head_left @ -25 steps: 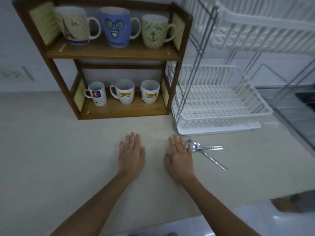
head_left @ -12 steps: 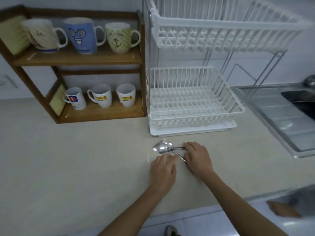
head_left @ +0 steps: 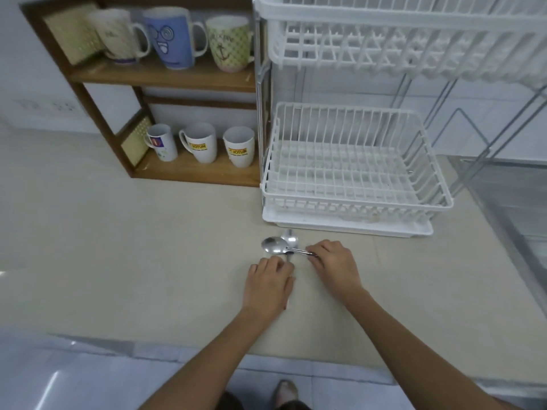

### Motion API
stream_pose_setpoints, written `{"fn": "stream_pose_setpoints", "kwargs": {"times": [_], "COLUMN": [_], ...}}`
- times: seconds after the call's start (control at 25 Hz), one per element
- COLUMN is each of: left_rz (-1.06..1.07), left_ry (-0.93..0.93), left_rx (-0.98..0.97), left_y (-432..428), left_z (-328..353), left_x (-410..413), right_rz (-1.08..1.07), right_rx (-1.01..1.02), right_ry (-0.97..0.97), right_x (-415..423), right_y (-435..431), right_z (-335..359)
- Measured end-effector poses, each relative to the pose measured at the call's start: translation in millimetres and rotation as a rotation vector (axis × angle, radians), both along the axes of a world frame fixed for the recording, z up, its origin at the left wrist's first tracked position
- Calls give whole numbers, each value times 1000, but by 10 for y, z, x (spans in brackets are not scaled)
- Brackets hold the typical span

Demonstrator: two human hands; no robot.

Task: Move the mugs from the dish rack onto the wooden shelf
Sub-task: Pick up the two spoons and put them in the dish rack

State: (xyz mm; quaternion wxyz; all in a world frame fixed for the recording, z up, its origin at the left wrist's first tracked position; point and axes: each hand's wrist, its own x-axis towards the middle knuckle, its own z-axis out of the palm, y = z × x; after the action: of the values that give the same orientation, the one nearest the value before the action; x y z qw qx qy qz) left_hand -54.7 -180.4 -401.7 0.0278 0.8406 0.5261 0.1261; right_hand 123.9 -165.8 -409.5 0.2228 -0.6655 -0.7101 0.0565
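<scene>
The wooden shelf [head_left: 165, 76] stands at the back left with mugs on both levels. On top are a cream mug [head_left: 118, 34], a blue face mug [head_left: 171, 37] and a green anchor mug [head_left: 229, 44]. Below stand a small white mug [head_left: 161, 142] and two white JOTUN mugs [head_left: 199, 146] [head_left: 239, 150]. To the right, the white dish rack holds no mugs in its lower basket [head_left: 358, 199] or upper basket [head_left: 399, 22]. My right hand [head_left: 333, 266] pinches the handle of a spoon [head_left: 273, 245] on the counter. My left hand [head_left: 269, 284] is curled over a second spoon's [head_left: 290, 238] handle.
The beige counter [head_left: 118, 247] stretches left of my hands. A steel sink edge [head_left: 515, 208] lies at the far right. A wall socket [head_left: 50, 105] sits left of the shelf. The floor and a foot [head_left: 285, 392] show below the counter's front edge.
Both hands left their flat rest on the counter and went right to the spoons. The right fingers closed on a handle and the left fingers curled. My view swung right.
</scene>
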Motion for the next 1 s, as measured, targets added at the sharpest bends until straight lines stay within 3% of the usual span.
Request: {"fn": "stream_pose_setpoints", "kwargs": {"times": [0.12, 0.28, 0.44, 0.56, 0.72, 0.84, 1.0], "left_rz": [80, 285, 282, 135, -9, 11, 113], "left_ry": [-75, -211, -369, -500, -665, -875, -1173], "left_rx": [-54, -225, -414, -653, -708, -726, -705], "left_y": [35, 167, 214, 253, 352, 509, 872], "left_z": [21, -13, 1, 99, 348, 608, 980], "left_x": [-34, -24, -38, -130, -198, -117, 130], "right_rz": [104, 142, 104, 159, 183, 20, -209], "right_rx": [36, -184, -305, -223, 62, 188, 142], "right_ry": [-30, 43, 196, 245, 650, 807, 804], "right_x": [25, 9, 22, 20, 36, 248, 626], "right_y": [28, 79, 91, 62, 165, 415, 792], "right_z": [3, -12, 67, 272, 705, 1041, 1235]}}
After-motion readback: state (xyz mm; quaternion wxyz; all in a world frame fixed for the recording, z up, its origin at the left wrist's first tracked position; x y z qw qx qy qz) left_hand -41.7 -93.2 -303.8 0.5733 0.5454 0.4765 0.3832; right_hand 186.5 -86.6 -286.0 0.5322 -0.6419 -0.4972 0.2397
